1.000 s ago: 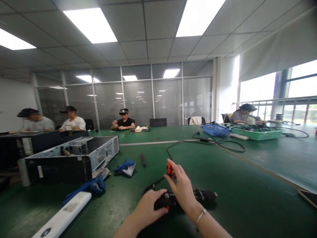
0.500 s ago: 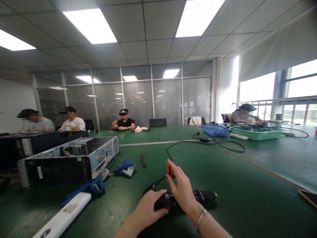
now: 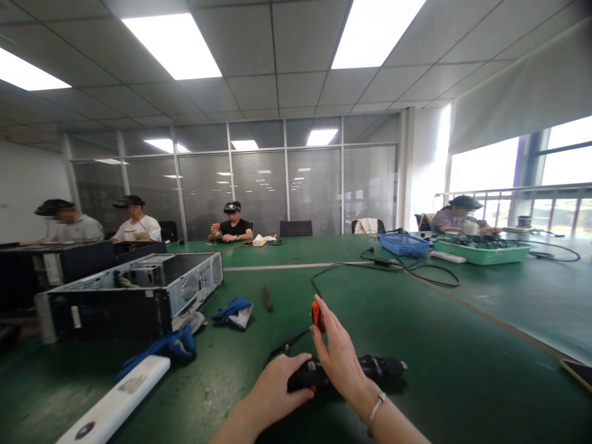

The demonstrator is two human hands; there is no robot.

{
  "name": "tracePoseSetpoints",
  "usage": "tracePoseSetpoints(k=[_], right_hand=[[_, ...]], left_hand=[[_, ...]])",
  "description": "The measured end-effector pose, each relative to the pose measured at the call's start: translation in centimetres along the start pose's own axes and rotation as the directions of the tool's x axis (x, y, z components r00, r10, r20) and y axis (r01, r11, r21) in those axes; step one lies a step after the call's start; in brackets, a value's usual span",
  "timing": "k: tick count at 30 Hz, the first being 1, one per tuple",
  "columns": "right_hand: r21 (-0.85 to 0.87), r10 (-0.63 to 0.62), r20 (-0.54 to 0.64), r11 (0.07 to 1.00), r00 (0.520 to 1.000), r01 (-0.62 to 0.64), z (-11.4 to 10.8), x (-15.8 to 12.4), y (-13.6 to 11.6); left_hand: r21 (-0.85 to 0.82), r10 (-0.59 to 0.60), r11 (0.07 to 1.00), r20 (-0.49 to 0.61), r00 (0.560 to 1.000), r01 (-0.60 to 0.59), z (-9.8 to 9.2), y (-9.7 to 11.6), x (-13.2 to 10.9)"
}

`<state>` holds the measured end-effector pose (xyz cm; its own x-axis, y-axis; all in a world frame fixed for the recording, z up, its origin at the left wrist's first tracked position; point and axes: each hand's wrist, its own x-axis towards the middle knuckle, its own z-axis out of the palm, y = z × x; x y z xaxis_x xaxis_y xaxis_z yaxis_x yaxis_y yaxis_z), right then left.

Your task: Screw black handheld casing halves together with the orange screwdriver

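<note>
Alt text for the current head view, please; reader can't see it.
A person's bare left hand grips a black tool on a green table while the right hand holds a small orange-and-black piece. An open computer case and a long white bar lie to the left; four people sit farther back.

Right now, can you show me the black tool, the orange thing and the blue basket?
Black tool (image 3: 380,367): head view, on its body toward the narrow end.
Orange thing (image 3: 316,312): head view, on its orange side.
Blue basket (image 3: 409,250): head view, on its near wall.
</note>
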<state>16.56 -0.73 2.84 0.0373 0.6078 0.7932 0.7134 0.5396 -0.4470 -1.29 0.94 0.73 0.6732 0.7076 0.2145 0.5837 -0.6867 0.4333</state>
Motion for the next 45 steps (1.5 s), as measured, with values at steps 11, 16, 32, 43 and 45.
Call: tracePoseSetpoints(k=[11,16,32,43,45], right_hand=[[-0.024,-0.043,-0.015,0.999,0.999,0.042,0.0,-0.2,0.4],[-0.055,0.012,-0.014,0.998,1.000,-0.013,-0.4,-0.2,0.1],[-0.087,0.002,-0.031,0.996,1.000,-0.004,-0.3,-0.2,0.6],[0.105,-0.107,-0.277,0.984,0.955,0.141,0.2,-1.7,-1.0],[0.097,-0.140,-0.209,0.982,0.968,0.163,0.7,-2.3,-1.1]], left_hand=[[0.009,0.002,1.000,-0.010,1.000,-0.002,0.7,-1.0,0.3],[-0.040,-0.001,0.999,-0.004,1.000,0.001,0.6,-1.1,0.3],[-0.025,0.003,1.000,-0.008,1.000,-0.003,0.3,-0.7,0.4],[-0.122,0.005,0.992,-0.018,1.000,-0.008,1.0,-2.0,0.8],[-0.120,0.022,0.993,-0.015,1.000,-0.023,0.9,-2.0,0.8]])
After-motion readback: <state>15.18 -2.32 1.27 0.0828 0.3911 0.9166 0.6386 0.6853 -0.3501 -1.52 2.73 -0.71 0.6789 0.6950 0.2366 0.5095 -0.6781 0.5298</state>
